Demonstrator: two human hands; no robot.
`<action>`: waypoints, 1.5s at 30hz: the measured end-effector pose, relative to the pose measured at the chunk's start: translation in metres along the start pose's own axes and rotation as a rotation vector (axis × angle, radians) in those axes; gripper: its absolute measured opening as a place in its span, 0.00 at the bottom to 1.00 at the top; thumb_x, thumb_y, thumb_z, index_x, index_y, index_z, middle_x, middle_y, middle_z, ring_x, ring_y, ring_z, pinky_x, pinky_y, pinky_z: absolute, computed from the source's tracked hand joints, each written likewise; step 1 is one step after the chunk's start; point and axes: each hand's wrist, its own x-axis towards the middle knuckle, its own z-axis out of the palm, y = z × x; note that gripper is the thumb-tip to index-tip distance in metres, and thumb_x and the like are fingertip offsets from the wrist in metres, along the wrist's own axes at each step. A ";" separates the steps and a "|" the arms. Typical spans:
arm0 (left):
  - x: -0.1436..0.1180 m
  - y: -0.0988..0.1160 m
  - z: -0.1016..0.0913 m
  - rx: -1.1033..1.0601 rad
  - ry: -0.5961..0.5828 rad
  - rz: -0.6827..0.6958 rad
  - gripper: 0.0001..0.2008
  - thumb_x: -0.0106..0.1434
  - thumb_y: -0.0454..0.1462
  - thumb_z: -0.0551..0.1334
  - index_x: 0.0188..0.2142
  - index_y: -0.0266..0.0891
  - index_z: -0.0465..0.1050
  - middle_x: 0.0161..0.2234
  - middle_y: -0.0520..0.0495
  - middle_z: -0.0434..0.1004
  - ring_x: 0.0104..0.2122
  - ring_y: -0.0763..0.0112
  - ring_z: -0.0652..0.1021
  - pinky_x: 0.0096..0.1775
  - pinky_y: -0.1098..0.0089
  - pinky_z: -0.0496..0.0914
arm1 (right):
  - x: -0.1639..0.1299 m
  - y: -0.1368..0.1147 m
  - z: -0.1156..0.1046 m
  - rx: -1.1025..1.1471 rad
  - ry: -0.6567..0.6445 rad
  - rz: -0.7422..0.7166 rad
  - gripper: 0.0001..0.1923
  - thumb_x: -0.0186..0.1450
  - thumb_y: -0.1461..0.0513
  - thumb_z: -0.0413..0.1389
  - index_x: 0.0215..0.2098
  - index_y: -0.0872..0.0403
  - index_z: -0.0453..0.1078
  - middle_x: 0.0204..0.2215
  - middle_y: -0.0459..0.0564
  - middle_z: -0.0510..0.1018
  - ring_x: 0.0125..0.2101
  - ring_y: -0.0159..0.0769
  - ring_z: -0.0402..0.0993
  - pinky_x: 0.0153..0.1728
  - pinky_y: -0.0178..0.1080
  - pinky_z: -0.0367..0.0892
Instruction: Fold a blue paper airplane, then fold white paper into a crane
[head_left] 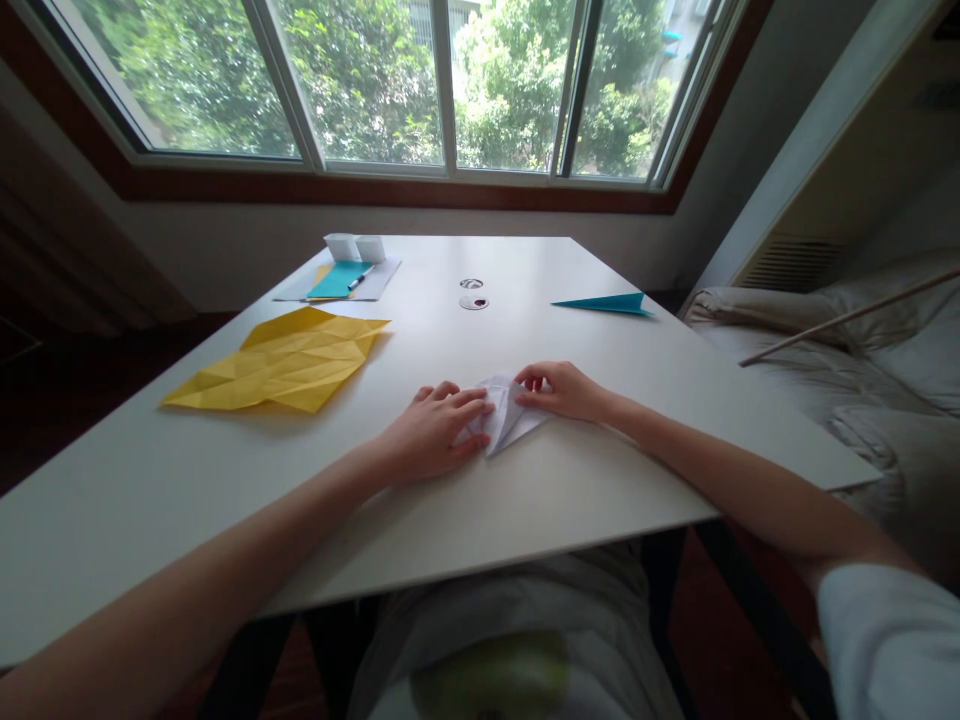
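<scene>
A small piece of folded white paper lies on the table close in front of me, with creased flaps and a point toward me. My left hand rests flat over its left part, fingers stretched out and pressing it to the table. On the other side, my right hand pinches a raised flap of the same paper between thumb and fingers. The paper's left part is partly hidden under my left fingers.
A creased yellow sheet lies to the left. Farther back are white paper boxes, a blue sheet and a pen. A blue paper plane lies at the right; round discs are mid-table.
</scene>
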 end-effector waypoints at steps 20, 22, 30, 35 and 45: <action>0.003 0.005 -0.002 0.042 0.004 0.048 0.19 0.65 0.46 0.47 0.55 0.57 0.59 0.55 0.51 0.64 0.48 0.57 0.66 0.46 0.54 0.59 | -0.001 -0.007 0.010 -0.185 0.092 0.008 0.09 0.60 0.59 0.55 0.36 0.52 0.73 0.29 0.48 0.73 0.32 0.31 0.67 0.36 0.35 0.60; 0.003 0.004 -0.002 0.049 -0.003 0.043 0.19 0.65 0.47 0.47 0.55 0.57 0.60 0.55 0.50 0.64 0.48 0.57 0.66 0.46 0.54 0.59 | -0.001 -0.006 0.010 -0.186 0.100 0.026 0.09 0.60 0.59 0.55 0.36 0.52 0.73 0.29 0.48 0.73 0.32 0.31 0.67 0.36 0.35 0.60; 0.003 0.004 -0.002 0.053 -0.016 0.039 0.19 0.65 0.47 0.48 0.55 0.57 0.61 0.56 0.50 0.63 0.49 0.57 0.65 0.47 0.56 0.59 | 0.004 -0.001 0.008 -0.234 0.088 0.061 0.11 0.60 0.55 0.55 0.36 0.53 0.72 0.29 0.48 0.73 0.32 0.32 0.66 0.37 0.35 0.59; 0.003 0.005 -0.004 0.063 -0.027 0.040 0.19 0.65 0.47 0.47 0.55 0.57 0.60 0.56 0.49 0.62 0.49 0.57 0.66 0.47 0.55 0.58 | 0.009 -0.002 0.010 -0.290 0.099 0.090 0.13 0.59 0.53 0.55 0.34 0.54 0.70 0.27 0.48 0.72 0.31 0.33 0.66 0.36 0.35 0.59; 0.004 0.005 -0.005 0.043 -0.057 -0.001 0.19 0.65 0.48 0.47 0.55 0.59 0.59 0.56 0.50 0.62 0.50 0.56 0.64 0.47 0.55 0.58 | 0.009 0.005 -0.002 -0.300 0.002 0.138 0.12 0.57 0.53 0.56 0.32 0.53 0.68 0.29 0.47 0.73 0.32 0.33 0.67 0.32 0.34 0.59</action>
